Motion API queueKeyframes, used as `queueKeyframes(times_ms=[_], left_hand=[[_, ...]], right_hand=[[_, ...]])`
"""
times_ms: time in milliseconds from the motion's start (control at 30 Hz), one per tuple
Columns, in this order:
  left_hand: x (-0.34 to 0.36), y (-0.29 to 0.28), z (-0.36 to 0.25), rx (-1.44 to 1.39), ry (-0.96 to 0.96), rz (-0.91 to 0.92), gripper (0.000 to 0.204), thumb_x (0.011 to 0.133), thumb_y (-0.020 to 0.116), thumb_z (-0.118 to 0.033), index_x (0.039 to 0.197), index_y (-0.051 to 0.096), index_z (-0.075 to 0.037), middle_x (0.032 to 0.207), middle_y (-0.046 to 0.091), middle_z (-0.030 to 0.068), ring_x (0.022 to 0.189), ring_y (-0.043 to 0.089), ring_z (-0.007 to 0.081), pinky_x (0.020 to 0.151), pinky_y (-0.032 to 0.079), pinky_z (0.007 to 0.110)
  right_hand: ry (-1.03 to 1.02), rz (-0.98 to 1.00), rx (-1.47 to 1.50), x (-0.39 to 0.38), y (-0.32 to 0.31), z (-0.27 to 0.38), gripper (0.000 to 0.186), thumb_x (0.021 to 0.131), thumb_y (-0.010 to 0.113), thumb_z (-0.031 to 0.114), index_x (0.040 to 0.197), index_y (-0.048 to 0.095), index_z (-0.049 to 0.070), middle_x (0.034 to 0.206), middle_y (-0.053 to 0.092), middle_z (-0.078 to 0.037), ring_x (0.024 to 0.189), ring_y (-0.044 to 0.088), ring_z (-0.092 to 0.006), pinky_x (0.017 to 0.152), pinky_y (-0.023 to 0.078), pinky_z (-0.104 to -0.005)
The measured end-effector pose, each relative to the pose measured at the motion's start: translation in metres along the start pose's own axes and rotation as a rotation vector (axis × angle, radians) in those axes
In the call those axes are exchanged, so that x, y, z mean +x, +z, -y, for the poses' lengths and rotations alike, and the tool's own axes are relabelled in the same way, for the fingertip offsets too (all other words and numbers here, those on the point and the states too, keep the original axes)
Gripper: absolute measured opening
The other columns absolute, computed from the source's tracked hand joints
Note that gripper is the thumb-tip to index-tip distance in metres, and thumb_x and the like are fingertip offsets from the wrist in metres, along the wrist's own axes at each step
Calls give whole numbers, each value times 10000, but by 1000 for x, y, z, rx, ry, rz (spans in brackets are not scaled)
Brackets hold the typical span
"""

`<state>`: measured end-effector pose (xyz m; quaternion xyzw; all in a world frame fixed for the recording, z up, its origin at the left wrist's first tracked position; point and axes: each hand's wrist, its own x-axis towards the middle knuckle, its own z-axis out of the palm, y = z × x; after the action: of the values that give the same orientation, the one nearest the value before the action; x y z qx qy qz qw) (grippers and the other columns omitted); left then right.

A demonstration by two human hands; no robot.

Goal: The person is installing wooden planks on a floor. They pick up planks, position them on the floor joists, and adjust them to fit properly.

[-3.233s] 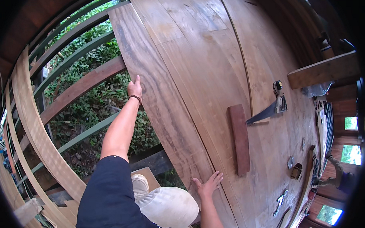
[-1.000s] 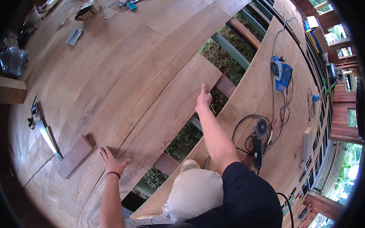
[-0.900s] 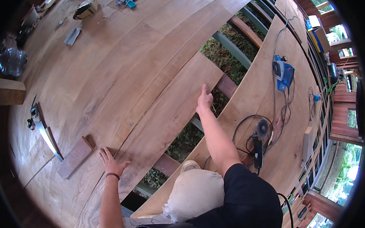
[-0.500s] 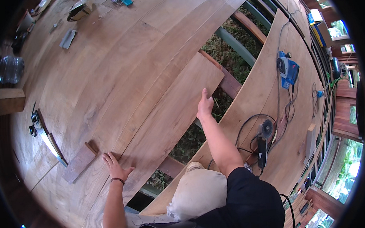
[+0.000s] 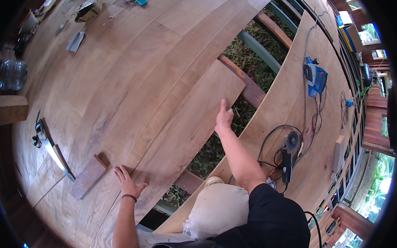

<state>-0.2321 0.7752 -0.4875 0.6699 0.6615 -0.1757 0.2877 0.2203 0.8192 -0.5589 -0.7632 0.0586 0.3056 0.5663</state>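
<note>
A wide wooden floorboard (image 5: 187, 126) lies along the open edge of the plank floor, its far end over a reddish joist (image 5: 252, 92). My right hand (image 5: 224, 118) grips the board's right edge; its thumb rests on top and the other fingers are mostly hidden at the edge. Flat on the boards near the seam, my left hand (image 5: 129, 183) has its fingers stretched and thumb out, holding nothing. To its left sit a short wood block (image 5: 88, 177) with a small upright strip at one end, and a handsaw (image 5: 55, 156).
Right of the board, a gap shows green joists (image 5: 260, 52) above grass. Loose boards beyond it carry a blue power planer (image 5: 315, 78), an angle grinder (image 5: 288, 153) and looping cords. A clear plastic jug (image 5: 11, 74) and a cardboard box (image 5: 88, 9) stand far left.
The view has shifted very slightly. Both hands keep their places on the boards, and nothing has visibly been taken up or let go.
</note>
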Motion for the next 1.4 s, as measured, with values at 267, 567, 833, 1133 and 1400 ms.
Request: queueKeyframes(times_ms=[267, 567, 833, 1133, 1400], left_hand=[[1, 6, -8, 36, -2, 18, 1442, 575, 939, -366, 1550, -35, 58, 1602, -77, 348, 1498, -50, 500, 1238, 120, 498], [2, 8, 12, 20, 40, 30, 1337, 671, 843, -538, 1526, 62, 130, 1613, 52, 330, 1505, -27, 483, 1244, 38, 506], [-5, -32, -8, -52, -77, 15, 1269, 637, 890, -294, 1580, 86, -19, 1634, 2, 288, 1522, 28, 447, 1221, 181, 528], [-23, 18, 46, -275, 163, -66, 1066, 692, 850, -363, 1534, 283, -35, 1632, 164, 210, 1497, 219, 362, 1187, 308, 446], [-165, 18, 272, -224, -260, 104, 660, 856, 672, -493, 1366, 588, -83, 1312, 627, 187, 1249, 577, 331, 1040, 461, 441]], right_hand=[[-34, 103, 11, 18, -20, -15, 670, 1004, 573, 448, 1335, 466, -124, 1344, 562, -236, 1218, 563, -294, 998, 460, -387], [-57, 72, -421, 1, 9, 6, 801, 963, 558, 575, 1199, 521, -190, 1211, 620, -300, 1061, 616, -312, 963, 486, -432], [35, 63, -249, 8, -7, -1, 980, 874, 623, 647, 1311, 458, -215, 1344, 544, -243, 1109, 596, -379, 983, 518, -532], [-447, -271, -1046, 65, -9, 9, 827, 822, 720, 539, 1275, 518, -122, 1249, 605, -295, 1141, 590, -480, 974, 508, -493], [-1648, 821, -787, -89, 146, -16, 456, 932, 659, 216, 1320, 521, 21, 1300, 574, -203, 1235, 526, -383, 1046, 422, -471]])
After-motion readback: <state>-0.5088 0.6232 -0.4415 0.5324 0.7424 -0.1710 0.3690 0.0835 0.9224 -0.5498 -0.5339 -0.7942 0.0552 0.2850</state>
